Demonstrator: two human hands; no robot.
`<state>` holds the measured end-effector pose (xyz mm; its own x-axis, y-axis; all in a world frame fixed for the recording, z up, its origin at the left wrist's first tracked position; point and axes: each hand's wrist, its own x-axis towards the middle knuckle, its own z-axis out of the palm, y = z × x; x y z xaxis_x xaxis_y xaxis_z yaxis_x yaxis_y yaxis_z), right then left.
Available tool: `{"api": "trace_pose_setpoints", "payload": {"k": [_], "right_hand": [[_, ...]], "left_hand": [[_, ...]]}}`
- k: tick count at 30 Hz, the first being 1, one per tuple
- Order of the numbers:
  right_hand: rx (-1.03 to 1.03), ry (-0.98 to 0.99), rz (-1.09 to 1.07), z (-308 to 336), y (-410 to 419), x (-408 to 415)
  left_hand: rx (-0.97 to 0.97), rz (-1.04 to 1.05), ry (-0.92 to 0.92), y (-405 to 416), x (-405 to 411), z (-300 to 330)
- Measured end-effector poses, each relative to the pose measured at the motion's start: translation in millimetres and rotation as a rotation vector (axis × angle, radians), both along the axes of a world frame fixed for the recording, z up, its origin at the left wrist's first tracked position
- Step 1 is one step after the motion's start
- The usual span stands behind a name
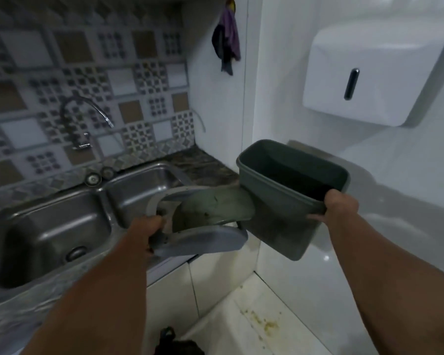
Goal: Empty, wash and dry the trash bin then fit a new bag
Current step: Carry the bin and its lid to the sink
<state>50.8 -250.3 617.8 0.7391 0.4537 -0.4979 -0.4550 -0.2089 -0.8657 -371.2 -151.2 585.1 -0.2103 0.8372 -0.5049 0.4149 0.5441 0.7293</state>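
- Dark green rectangular plastic trash bin (274, 213): held in the air, tilted with its open mouth up and toward the wall, to the right of the sink and above the floor; no bag is fitted and the interior looks dark and empty
- Right hand (336, 208): closed on the near rim of the bin, thumb lying outside along the wall and the fingers apparently hooked over the edge (their tips are hidden inside)
- Grey swing-flap bin lid (203, 226): a light grey frame carrying a darker green flap, soiled on its visible face, held over the right-hand edge of the double stainless-steel sink (62, 226)
- Left hand (149, 226): closed around the left edge of the lid frame
- Handling, judged from appearance: one hand carries the bin at the rim alone, so it is probably light; thin moulded walls will likely flex if squeezed at mid-side, and the rolled rim is the stiffest purchase
- Once wet, the smooth plastic will probably turn slippery; a second hold under the base should steady it beneath the curved chrome tap (87, 111)
- The flap likely pivots freely, so the frame is the safer place to hold the lid
- Purple and dark cloth (227, 39) hanging on the white wall: a possible means of drying
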Motion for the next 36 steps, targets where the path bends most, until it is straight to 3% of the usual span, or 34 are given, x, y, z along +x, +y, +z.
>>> {"api": "trace_pose_setpoints", "payload": {"k": [13, 20, 24, 36], "right_hand": [[0.121, 0.032, 0.113, 57.7, 113.9, -52.3], [0.156, 0.052, 0.185, 71.5, 190.6, -98.8], [0.150, 0.082, 0.234, 74.4, 237.3, -132.2], [0.088, 0.178, 0.553, 74.9, 358.0, -221.4]], "left_hand": [[0.018, 0.181, -0.075, 58.4, -53.7, 9.8], [0.001, 0.262, -0.062, 126.4, -110.4, -36.7], [-0.006, 0.349, -0.108, 112.1, -109.2, -4.4], [0.035, 0.722, -0.111, 111.7, -138.4, -15.0]]}}
